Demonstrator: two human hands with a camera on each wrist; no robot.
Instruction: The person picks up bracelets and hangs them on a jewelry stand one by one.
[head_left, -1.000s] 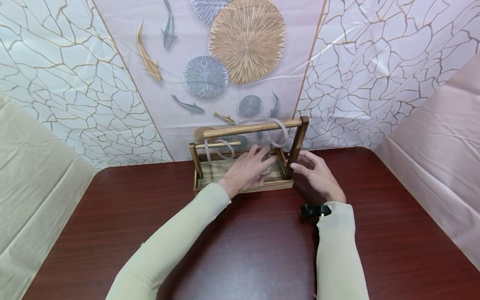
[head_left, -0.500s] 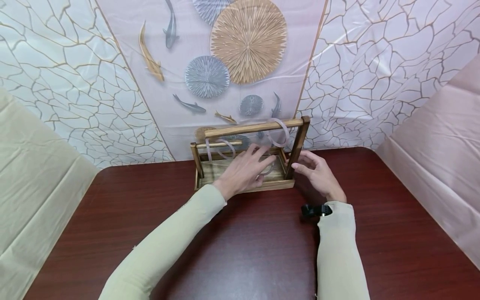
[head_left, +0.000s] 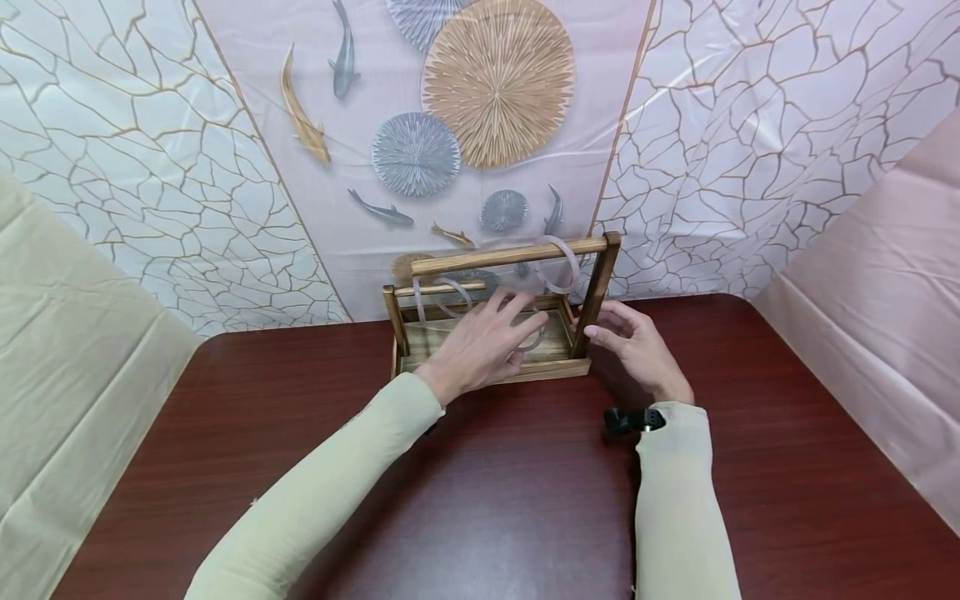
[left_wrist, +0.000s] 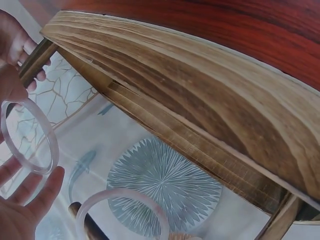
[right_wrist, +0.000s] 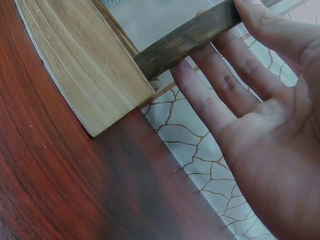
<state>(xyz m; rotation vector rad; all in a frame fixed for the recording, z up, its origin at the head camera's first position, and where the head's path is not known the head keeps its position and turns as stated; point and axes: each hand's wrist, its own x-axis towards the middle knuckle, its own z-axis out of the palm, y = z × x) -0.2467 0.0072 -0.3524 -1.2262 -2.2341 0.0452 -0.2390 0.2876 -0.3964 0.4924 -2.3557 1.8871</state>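
A wooden bangle stand (head_left: 510, 255) has a tray base, a tall right post and two rails at different heights. My left hand (head_left: 480, 340) is over the tray, holding a pale pink translucent bangle (left_wrist: 52, 137) between thumb and fingertips. In the head view my fingers hide part of this ring. My right hand (head_left: 636, 350) grips the dark right post (right_wrist: 187, 42), thumb on one side and fingers on the other. Another bangle (head_left: 574, 268) hangs on the upper rail near that post. Toward the left, two more bangles hang by the lower rail (head_left: 442, 289).
The stand sits near the back edge of a dark red wooden table (head_left: 480, 500). Right behind it hangs a patterned backdrop (head_left: 412, 154). Plain cloth panels (head_left: 877, 333) close off both sides. A black strap (head_left: 633, 420) is around my right wrist.
My left hand and forearm have shifted slightly left, with the bangle still in the fingers. The right hand keeps its grip on the post. The bangles on the rails look unchanged.
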